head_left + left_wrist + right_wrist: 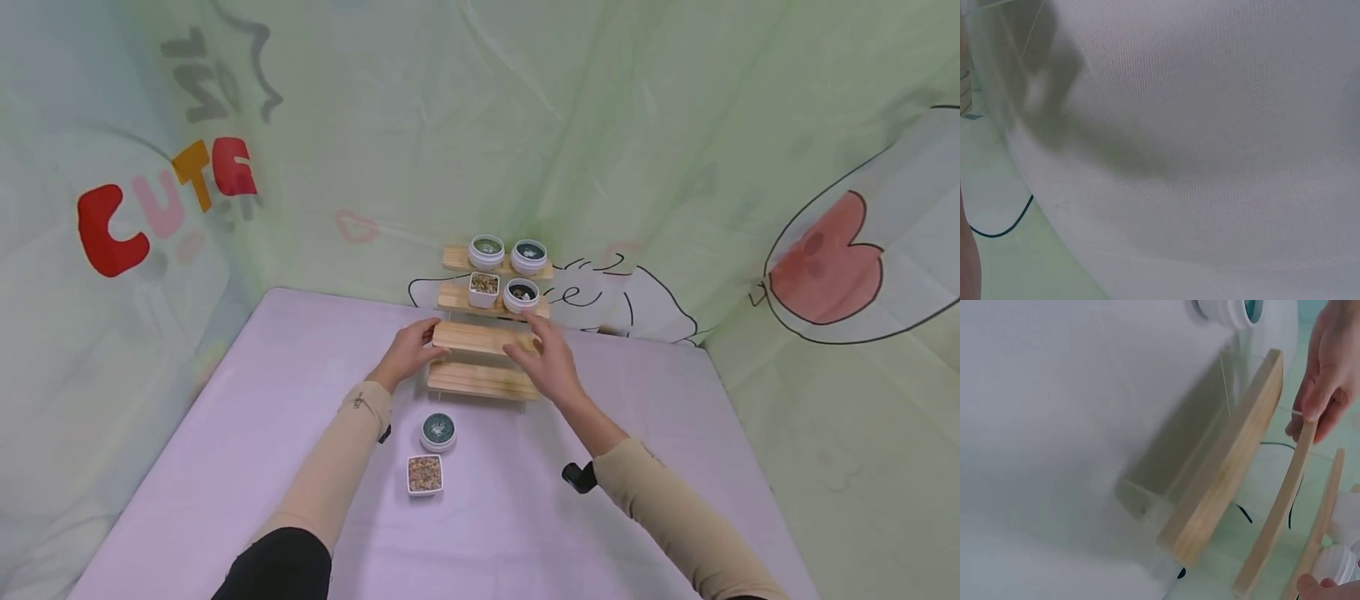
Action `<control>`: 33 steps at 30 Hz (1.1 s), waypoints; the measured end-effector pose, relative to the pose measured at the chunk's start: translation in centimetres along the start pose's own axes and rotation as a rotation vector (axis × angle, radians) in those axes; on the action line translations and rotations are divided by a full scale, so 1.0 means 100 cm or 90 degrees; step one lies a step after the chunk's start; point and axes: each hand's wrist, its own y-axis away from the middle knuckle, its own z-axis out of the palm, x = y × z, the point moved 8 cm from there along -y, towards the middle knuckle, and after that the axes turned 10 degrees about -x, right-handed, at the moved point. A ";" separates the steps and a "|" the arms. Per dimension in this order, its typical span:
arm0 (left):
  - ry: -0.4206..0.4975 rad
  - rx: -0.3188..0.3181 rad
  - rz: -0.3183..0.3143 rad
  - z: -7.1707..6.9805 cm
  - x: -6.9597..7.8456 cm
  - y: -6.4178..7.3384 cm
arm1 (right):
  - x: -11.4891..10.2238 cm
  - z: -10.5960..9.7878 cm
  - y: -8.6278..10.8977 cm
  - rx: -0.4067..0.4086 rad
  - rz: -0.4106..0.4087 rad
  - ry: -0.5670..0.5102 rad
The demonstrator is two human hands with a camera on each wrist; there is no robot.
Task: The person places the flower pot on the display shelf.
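One square white pot (425,475), gravel-filled, on a lilac cloth (637,517), nearest the wearer. One round white pot (438,432), dark green filling, just beyond it. One wooden stand of four stepped planks, behind both pots: bottom plank (480,381), bare; second plank (472,337), bare, its left end pinched between thumb and fingers of the left hand (405,354). One right hand (553,362), at the stand's right side, thumb and fingers parted; whether they touch wood is hard to tell. Third plank (453,297): square gravel pot (483,289), round dark-filled pot (521,295). Top plank (455,257): two round pots (487,252), green-filled. Pale green backdrop (375,125), printed, at the rear.
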 end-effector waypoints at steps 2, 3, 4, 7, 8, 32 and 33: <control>-0.003 0.001 0.003 0.001 -0.001 0.000 | 0.001 0.009 0.005 -0.021 0.006 -0.008; -0.004 0.000 0.004 0.001 -0.002 -0.001 | 0.001 0.013 0.008 -0.034 0.009 -0.012; -0.006 0.000 0.006 0.001 -0.002 -0.001 | 0.001 0.019 0.011 -0.049 0.010 -0.015; -0.005 0.000 0.009 0.002 -0.003 -0.001 | -0.002 0.034 0.021 -0.088 0.006 -0.027; -0.004 0.000 0.009 0.002 -0.003 -0.001 | -0.003 0.040 0.025 -0.101 0.000 -0.031; -0.006 0.004 0.017 0.001 -0.001 0.001 | 0.022 0.135 0.072 -0.166 -0.044 -0.106; -0.007 0.005 0.018 0.001 0.000 0.001 | 0.022 0.136 0.073 -0.164 -0.046 -0.105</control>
